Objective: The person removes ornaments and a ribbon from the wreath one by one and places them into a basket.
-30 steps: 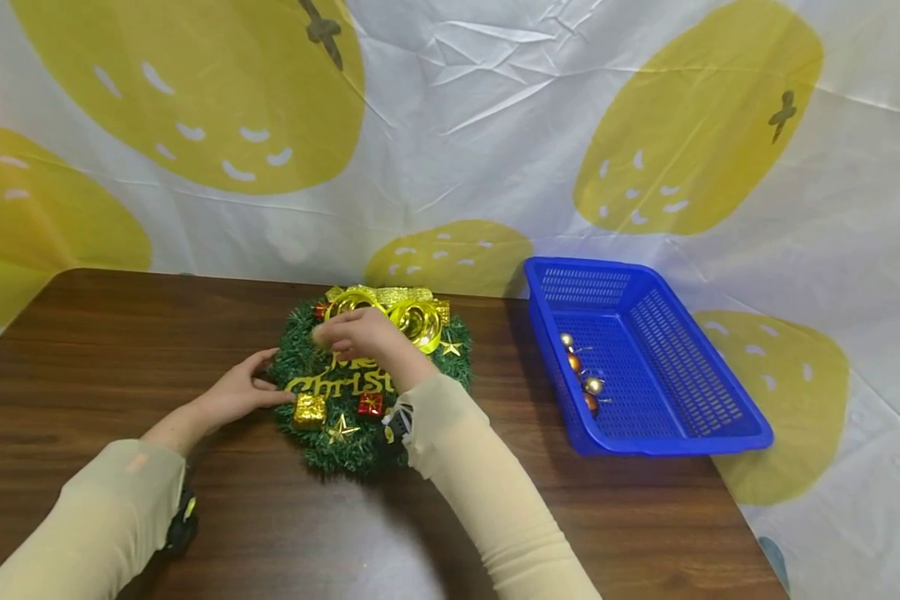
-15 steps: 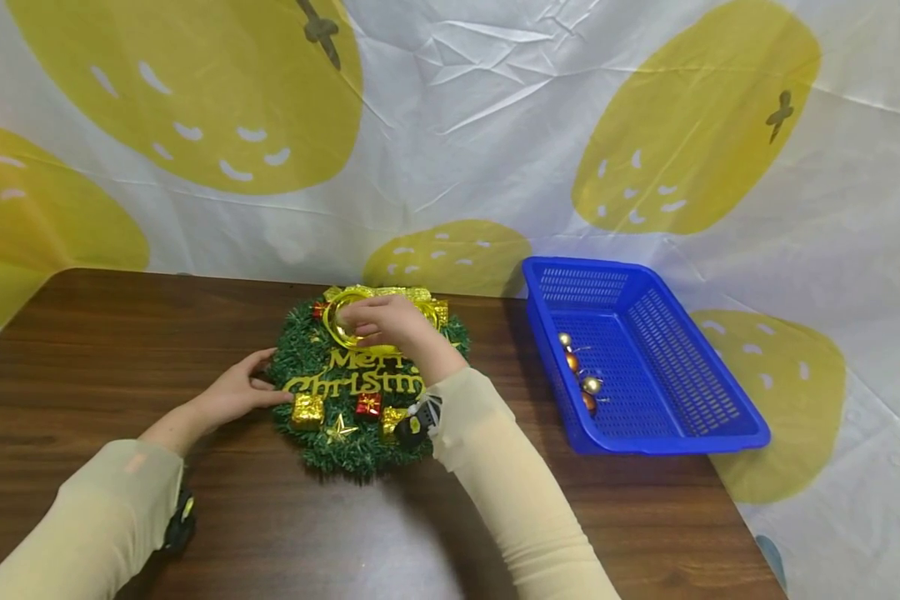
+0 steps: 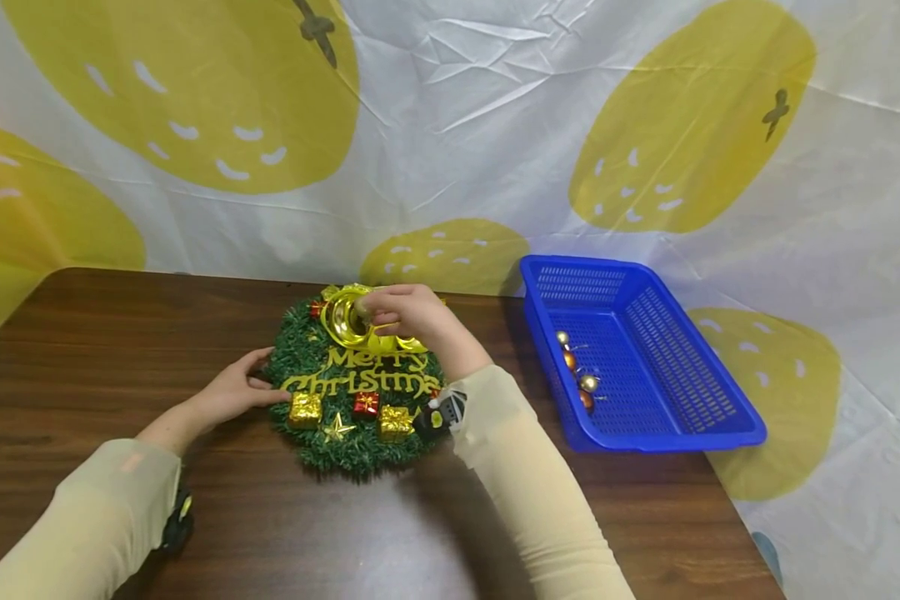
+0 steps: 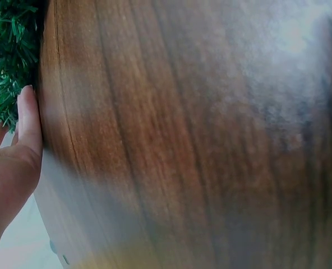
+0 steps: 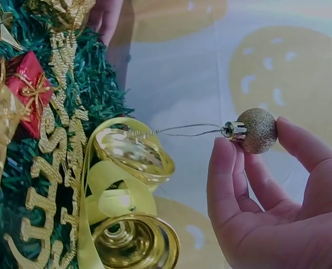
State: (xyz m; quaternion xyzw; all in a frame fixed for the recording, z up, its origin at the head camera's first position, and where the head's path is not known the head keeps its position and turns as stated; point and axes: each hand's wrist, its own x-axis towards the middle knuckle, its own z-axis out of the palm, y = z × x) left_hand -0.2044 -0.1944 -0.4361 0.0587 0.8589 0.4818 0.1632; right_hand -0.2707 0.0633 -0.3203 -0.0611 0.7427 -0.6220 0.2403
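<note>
In the head view, a green wreath (image 3: 348, 454) lies on the table with gold "Merry Christmas" lettering (image 3: 360, 383), wrapped gift boxes, stars and gold bells (image 3: 347, 321). My right hand (image 3: 420, 321) is above the bells. In the right wrist view, its thumb and fingers pinch a glittery gold ball ornament (image 5: 258, 131). The ornament's thin silver string loop (image 5: 188, 130) stretches toward the bells; whether it catches there I cannot tell. At the wreath's left edge, my left hand (image 3: 232, 392) touches the greenery with extended fingers, its thumb near a gold gift box (image 3: 305, 410).
A blue basket (image 3: 682, 442) stands at the table's right side. Several small gold and orange ball ornaments (image 3: 588, 383) lie along its left inner wall. Behind the brown wooden table (image 3: 270, 533) hangs a white cloth (image 3: 450, 150) with large yellow fruit prints.
My right hand has moved right and slightly up, from over the wreath's upper left to over the bells, uncovering more of the lettering. My left hand has stayed at the wreath's edge.
</note>
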